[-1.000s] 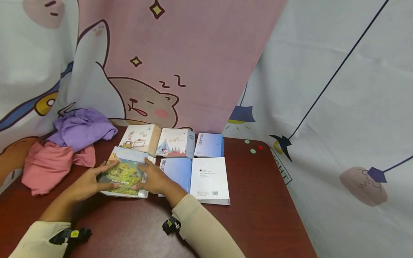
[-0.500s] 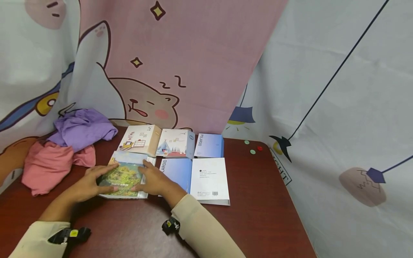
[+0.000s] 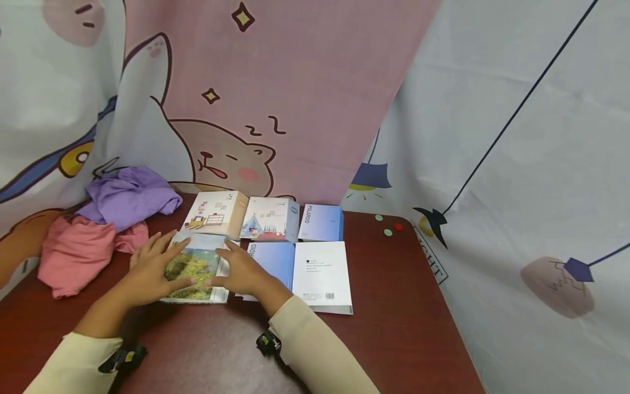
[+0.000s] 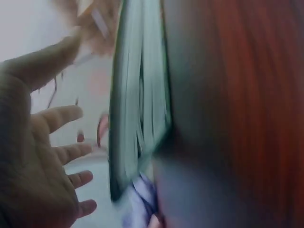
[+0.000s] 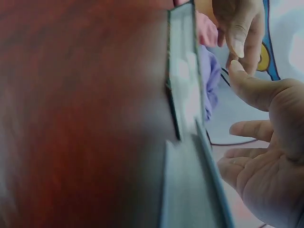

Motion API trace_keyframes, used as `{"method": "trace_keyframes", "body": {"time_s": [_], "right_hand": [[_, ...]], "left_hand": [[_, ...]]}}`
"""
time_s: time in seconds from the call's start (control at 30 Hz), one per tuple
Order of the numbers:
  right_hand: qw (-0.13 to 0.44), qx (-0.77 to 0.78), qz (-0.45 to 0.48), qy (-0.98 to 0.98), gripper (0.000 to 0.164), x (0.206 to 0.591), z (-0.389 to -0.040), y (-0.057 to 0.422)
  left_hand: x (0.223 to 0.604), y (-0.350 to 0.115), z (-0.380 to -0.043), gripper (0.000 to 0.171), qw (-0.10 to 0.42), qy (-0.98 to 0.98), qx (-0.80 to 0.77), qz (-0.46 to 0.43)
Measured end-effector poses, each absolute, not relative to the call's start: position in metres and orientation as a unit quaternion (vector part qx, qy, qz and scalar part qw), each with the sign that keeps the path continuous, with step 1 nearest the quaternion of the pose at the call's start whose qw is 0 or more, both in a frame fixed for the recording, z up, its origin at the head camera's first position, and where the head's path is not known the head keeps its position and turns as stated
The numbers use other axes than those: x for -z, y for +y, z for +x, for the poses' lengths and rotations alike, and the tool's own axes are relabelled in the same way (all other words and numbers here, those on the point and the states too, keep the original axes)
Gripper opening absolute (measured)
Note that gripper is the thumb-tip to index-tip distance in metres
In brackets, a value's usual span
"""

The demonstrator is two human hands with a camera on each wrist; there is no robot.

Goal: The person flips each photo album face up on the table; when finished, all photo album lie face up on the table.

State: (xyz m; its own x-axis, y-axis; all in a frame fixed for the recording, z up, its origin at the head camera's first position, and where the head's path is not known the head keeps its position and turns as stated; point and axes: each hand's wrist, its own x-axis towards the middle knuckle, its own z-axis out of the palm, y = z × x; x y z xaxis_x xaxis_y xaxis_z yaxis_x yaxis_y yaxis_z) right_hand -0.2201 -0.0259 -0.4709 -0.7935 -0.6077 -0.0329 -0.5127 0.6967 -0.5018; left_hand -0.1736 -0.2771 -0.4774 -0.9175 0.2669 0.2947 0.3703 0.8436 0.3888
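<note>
A photo album [image 3: 199, 265] with a yellow-green landscape cover lies flat on the table at the left of the front row. Over its left side hovers my left hand [image 3: 150, 273], fingers spread and straight. My right hand [image 3: 246, 273] is at the album's right side, thumb and fingers extended above the cover. In the left wrist view, the fingers stand apart from the album's page edge [image 4: 140, 85]. The right wrist view shows spread right-hand fingers [image 5: 251, 128] above the albums, gripping nothing.
Beside it lie a blue Polaroid album [image 3: 275, 260] and a white book [image 3: 322, 273]. Behind are a cream book [image 3: 214, 210], a tent-print book [image 3: 268, 216] and another blue Polaroid album [image 3: 322, 221]. Purple cloth [image 3: 133, 194] and pink cloth [image 3: 76, 254] lie left; small discs [image 3: 388, 232] lie right.
The photo album, tilted in my hands a second ago, has come down flat. My left hand has let go and lifted with its fingers spread; my right hand has eased off the cover.
</note>
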Motion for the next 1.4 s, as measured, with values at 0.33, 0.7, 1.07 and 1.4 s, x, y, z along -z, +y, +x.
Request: {"method": "trace_keyframes", "body": {"time_s": [0.33,0.7,1.07,1.4], "right_hand": [[0.073,0.311,-0.273,0.908,0.079,0.443,-0.231,0.036],[0.055,0.349,-0.247,0.902,0.062,0.443,-0.251,0.098],[0.067,0.351,-0.185,0.916,0.068,0.452,-0.259,0.128],[0.087,0.318,-0.159,0.931,0.067,0.465,-0.259,0.136]], "left_hand": [[0.466,-0.193,-0.177,0.097,0.125,-0.934,0.199,-0.268],[0.464,-0.146,-0.175,0.087,0.100,-0.913,0.221,-0.329],[0.467,-0.120,-0.172,0.079,0.081,-0.911,0.252,-0.317],[0.485,-0.106,-0.172,0.072,0.047,-0.887,0.289,-0.358]]}}
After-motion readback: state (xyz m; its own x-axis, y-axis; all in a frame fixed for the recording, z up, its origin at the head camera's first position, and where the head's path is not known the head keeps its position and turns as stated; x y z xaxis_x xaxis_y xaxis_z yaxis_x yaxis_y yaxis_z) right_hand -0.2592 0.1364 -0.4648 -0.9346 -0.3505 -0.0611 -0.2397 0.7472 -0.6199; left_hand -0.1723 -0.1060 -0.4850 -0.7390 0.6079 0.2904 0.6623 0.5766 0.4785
